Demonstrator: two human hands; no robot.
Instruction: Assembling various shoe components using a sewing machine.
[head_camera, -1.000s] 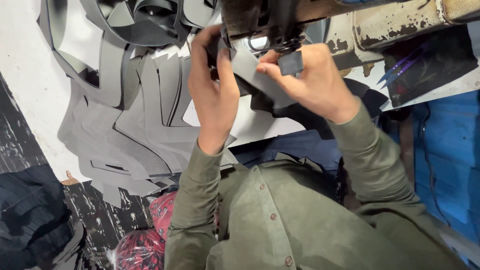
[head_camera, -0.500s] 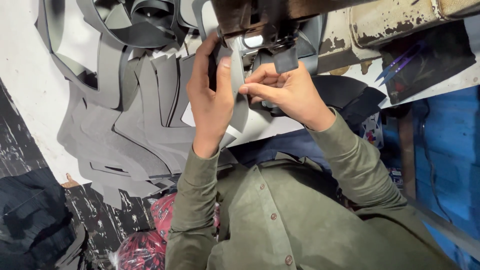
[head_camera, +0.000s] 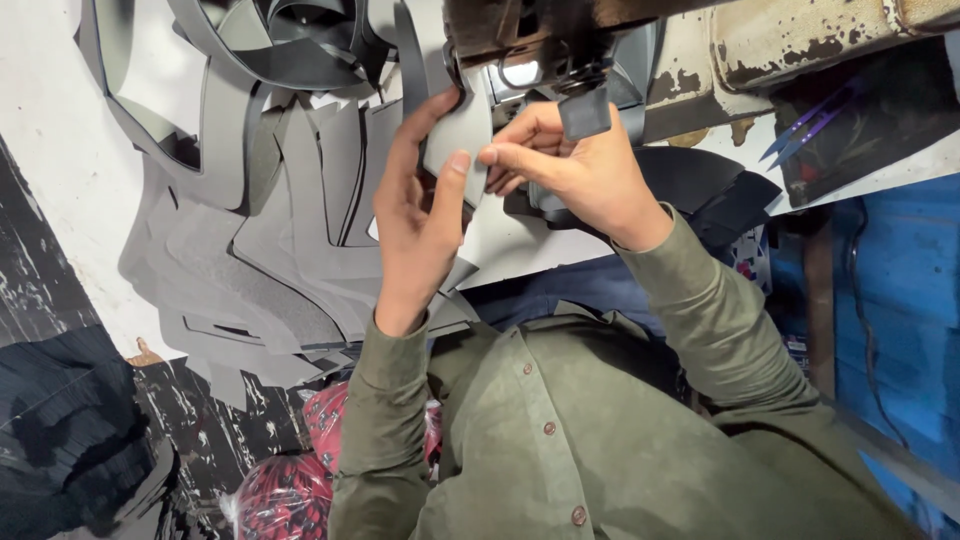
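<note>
My left hand (head_camera: 420, 225) reaches up to a light grey cut piece (head_camera: 462, 130), thumb on its lower edge and fingers along its left side. My right hand (head_camera: 575, 170) pinches the same piece from the right, its fingertips meeting my left thumb. The piece sits just under the lit needle area of a worn sewing machine head (head_camera: 540, 35). A small dark grey tab (head_camera: 585, 112) hangs from the machine over the back of my right hand. Both sleeves are olive green.
A heap of grey cut strips and shaped pieces (head_camera: 270, 230) covers the white table (head_camera: 40, 130) at left. Black pieces (head_camera: 725, 190) lie to the right. Purple-handled snips (head_camera: 815, 120) rest by the machine's rusty base. Red-and-black patterned bundles (head_camera: 290, 490) sit below, and a blue surface (head_camera: 900, 300) is at right.
My hands, apart at the machine a second ago, have come together on the grey piece. The right fingers shifted left to meet my left thumb.
</note>
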